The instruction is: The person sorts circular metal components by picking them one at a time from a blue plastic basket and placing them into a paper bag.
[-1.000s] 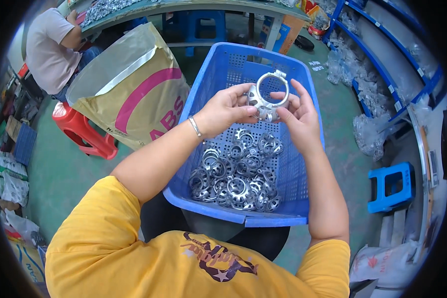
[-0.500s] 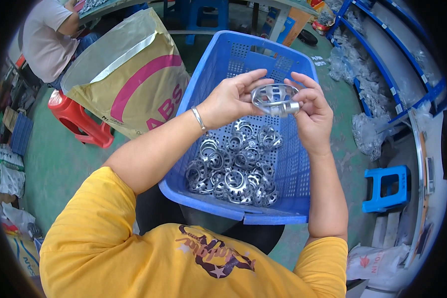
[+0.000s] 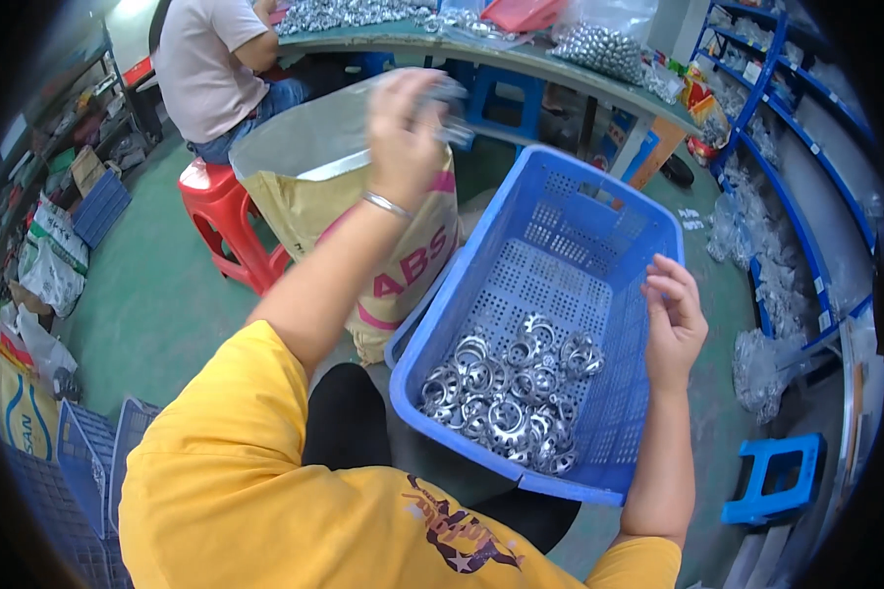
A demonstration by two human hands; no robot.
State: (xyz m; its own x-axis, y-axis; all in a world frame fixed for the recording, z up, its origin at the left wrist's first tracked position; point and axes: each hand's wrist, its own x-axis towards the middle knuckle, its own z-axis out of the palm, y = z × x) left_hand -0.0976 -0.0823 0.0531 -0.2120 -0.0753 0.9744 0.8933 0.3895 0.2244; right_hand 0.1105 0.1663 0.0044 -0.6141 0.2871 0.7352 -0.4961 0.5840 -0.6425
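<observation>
My left hand, blurred by motion, is raised over the mouth of a tan sack with a silvery lining. It grips a shiny silver cage-like part, smeared so that its details do not show. My right hand hangs over the right rim of a blue perforated plastic basket. Its fingers are loosely bent, thumb apart, with nothing seen in them. A heap of similar silver ring-shaped parts lies at the near end of the basket.
A red stool stands left of the sack. Beyond, a seated person is at a green table bearing piles of small silver pieces. Blue shelving with bagged goods lines the right, near a blue stool.
My left hand has carried the silver part from above the basket over to the sack. My right hand has let go of it and moved to the basket's right rim. The view has shifted left.
</observation>
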